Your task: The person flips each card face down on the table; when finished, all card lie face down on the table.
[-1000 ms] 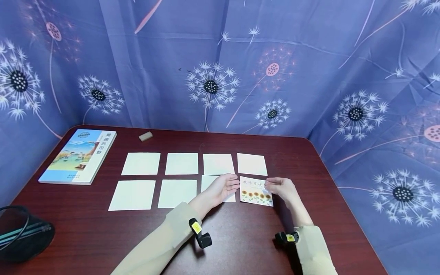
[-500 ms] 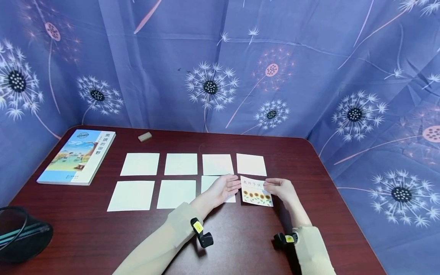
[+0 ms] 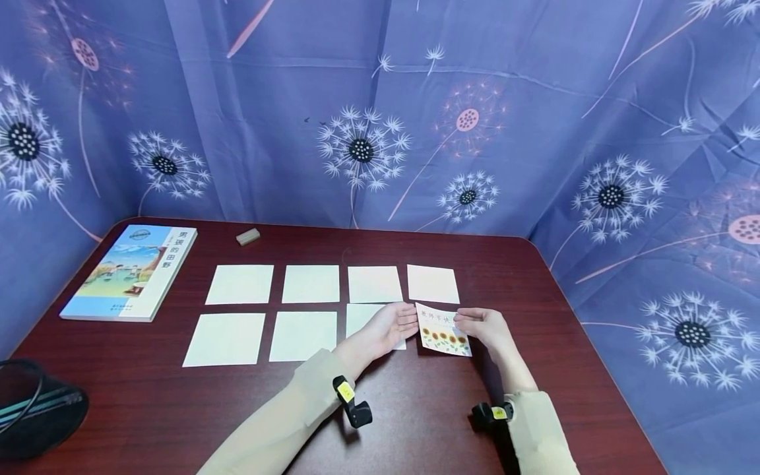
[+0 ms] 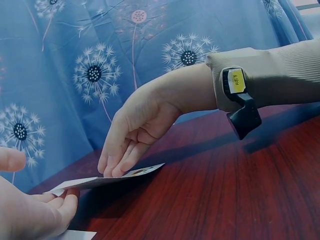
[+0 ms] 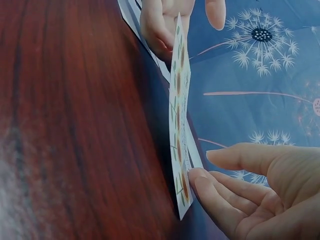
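A greeting card [image 3: 442, 333] printed with sunflowers and Chinese characters lies between my two hands, its left edge raised off the table. My left hand [image 3: 386, 330] is palm up in the head view, and in the left wrist view its fingers [image 4: 67, 202] reach under that raised edge, the thumb apart. From the right, my right hand [image 3: 487, 330] touches the card's upper face near the right edge. Its thumb stands away from the card in the right wrist view, while a fingertip [image 5: 197, 173] meets the surface. A blank white card [image 3: 359, 316] is partly hidden behind my left hand.
Several blank white cards [image 3: 237, 338] form two rows on the dark red table [image 3: 415, 422]. A book [image 3: 127, 270] lies at the back left, with a small eraser-like block [image 3: 248, 237] near the far edge. A black pouch [image 3: 47, 415] sits at the front left.
My left fingers have shifted slightly right and under the sunflower card. Its left edge has lifted and moved a little right; my right hand has barely moved.
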Motion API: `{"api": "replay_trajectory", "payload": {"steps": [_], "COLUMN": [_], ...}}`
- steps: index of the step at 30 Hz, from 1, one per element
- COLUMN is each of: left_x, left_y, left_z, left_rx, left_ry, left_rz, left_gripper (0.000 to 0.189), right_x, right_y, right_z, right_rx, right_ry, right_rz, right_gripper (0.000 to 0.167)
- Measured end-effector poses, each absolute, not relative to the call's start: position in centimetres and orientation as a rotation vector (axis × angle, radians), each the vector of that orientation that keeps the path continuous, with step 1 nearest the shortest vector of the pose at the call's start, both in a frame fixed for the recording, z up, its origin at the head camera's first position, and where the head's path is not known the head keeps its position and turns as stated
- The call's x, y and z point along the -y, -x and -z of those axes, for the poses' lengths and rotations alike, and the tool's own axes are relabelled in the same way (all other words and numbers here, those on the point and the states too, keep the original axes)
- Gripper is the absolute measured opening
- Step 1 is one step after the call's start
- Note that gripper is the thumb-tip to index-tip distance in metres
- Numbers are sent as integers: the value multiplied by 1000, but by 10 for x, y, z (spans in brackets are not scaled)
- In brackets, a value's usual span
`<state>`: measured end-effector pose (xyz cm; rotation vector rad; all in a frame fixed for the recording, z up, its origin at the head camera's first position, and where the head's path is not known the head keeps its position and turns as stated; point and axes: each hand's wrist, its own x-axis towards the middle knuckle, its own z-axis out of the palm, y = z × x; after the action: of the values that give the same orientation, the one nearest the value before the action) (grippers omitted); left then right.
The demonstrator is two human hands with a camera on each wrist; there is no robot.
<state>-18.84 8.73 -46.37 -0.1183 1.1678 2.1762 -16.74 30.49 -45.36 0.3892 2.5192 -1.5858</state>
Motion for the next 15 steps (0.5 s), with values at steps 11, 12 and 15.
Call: {"api": "replay_trajectory", "payload": {"steps": [11,12,15], "left_x": [-92,-92,-92], "left_y": [186,186,185], "left_z": [465,466,465], "left_rx": [-1177,-1174,-1173], "left_ry": [98,101,94], "left_rz": [-2157,-2160,-2162], "left_gripper": [54,54,54], "right_x": [-300,-299,-293], "right_y": [163,163,163], "right_z": [443,441,439], "right_rx": [-2502,-2510,-2512], "right_ry": [-374,-380,-353], "right_rz": [1604,1601,1625], "right_gripper": [44,44,44]}}
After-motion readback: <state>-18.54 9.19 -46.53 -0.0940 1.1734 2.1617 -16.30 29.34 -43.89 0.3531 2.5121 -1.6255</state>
